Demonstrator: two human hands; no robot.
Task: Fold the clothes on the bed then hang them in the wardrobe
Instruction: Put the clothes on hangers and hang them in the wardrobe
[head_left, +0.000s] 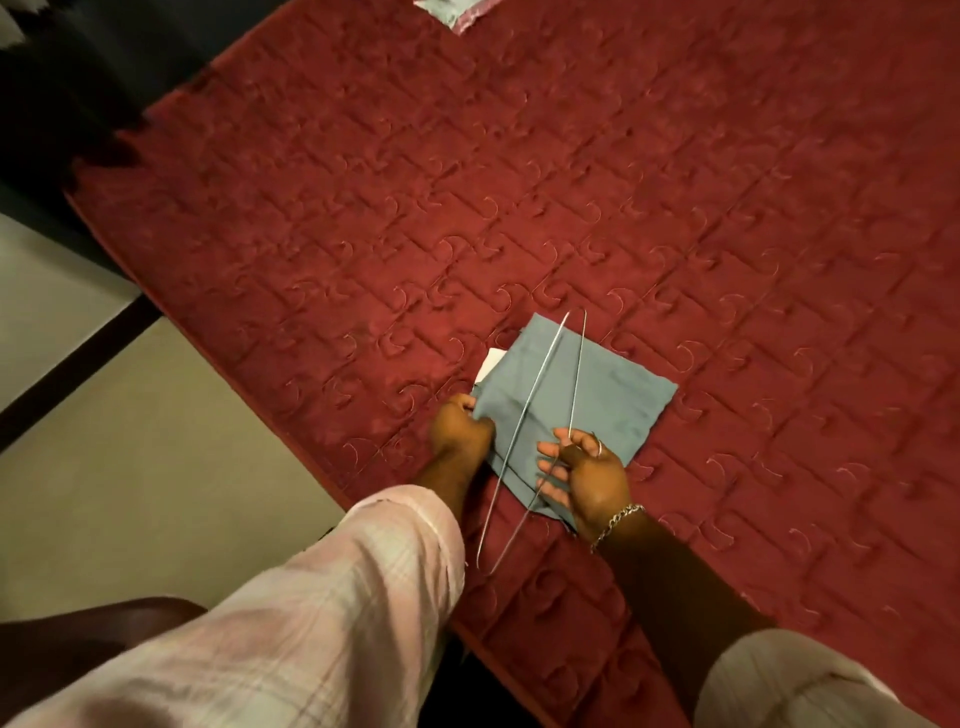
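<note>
A folded grey-blue garment (602, 395) lies near the front edge of the bed, on a dark red quilted bedspread (519, 182). A thin wire hanger (540, 384) crosses the garment lengthwise, its lower end hanging past the garment toward me. My left hand (460, 428) grips the garment's left edge. My right hand (584, 480) rests on the garment's near corner and pinches the hanger wire between thumb and fingers. A white label or paper (491, 362) peeks out at the garment's left corner.
Another pale garment (449, 13) lies at the far edge of the bed, mostly cut off. Beige floor (130, 467) with a dark strip runs left of the bed. A dark rounded object (78, 639) sits at the lower left.
</note>
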